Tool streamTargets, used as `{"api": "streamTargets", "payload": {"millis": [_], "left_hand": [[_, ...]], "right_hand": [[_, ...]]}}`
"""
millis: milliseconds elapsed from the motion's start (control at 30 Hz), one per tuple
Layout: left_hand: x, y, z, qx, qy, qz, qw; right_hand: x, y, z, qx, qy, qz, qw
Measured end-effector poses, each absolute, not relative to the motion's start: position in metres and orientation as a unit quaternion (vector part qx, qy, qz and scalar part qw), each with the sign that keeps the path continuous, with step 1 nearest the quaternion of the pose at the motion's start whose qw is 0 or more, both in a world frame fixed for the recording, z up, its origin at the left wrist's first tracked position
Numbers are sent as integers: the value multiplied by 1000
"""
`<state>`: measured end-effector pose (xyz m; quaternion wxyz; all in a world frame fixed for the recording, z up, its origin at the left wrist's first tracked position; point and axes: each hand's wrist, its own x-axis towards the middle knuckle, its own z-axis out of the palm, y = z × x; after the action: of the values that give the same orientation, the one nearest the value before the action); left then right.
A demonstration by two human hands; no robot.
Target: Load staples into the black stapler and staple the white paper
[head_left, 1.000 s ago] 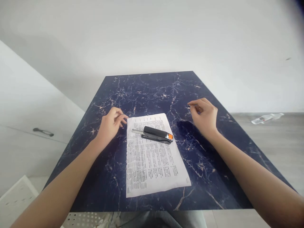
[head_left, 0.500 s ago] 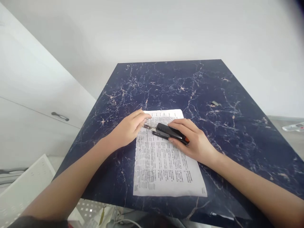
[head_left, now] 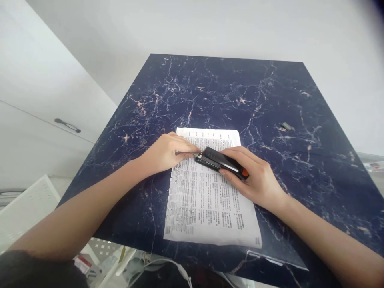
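A printed sheet of paper [head_left: 207, 200] lies on a dark blue marble-patterned table [head_left: 222, 92]. On the sheet's upper part rests a black stapler [head_left: 220, 161] with an orange end. My right hand [head_left: 255, 178] is wrapped round the stapler's body from the right. My left hand [head_left: 168, 152] sits at the paper's upper left, fingers pinched on the thin metal strip sticking out of the stapler's left end.
A small grey strip, like a bar of staples [head_left: 286, 126], lies on the table at the right. A white cabinet with a dark handle [head_left: 67, 125] stands to the left. A white perforated panel [head_left: 27, 208] sits low at the left.
Both hands came in from the table's sides onto the stapler. The right hand left the small grey strip on the table, then gripped the stapler. The view tilted further down.
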<state>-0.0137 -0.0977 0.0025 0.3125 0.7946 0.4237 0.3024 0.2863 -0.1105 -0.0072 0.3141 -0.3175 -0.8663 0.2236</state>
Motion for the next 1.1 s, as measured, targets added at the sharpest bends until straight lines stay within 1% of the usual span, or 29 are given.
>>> {"api": "streamTargets", "payload": {"millis": [167, 433, 800, 900, 1033, 1100], "left_hand": [[-13, -97, 4, 794, 421, 301, 320], [-17, -96, 4, 834, 397, 262, 279], [-19, -93, 5, 844, 386, 272, 254], [-18, -95, 4, 859, 364, 286, 218], [-17, -94, 0, 885, 313, 317, 135], [-18, -93, 0, 903, 290, 301, 99]], "right_hand": [[286, -111, -5, -321, -869, 224, 302], [287, -111, -3, -328, -868, 237, 287], [291, -111, -8, -344, -867, 232, 275], [291, -112, -7, -344, -868, 232, 274], [291, -112, -8, -343, -866, 237, 276], [291, -112, -9, -344, -866, 238, 275]]}}
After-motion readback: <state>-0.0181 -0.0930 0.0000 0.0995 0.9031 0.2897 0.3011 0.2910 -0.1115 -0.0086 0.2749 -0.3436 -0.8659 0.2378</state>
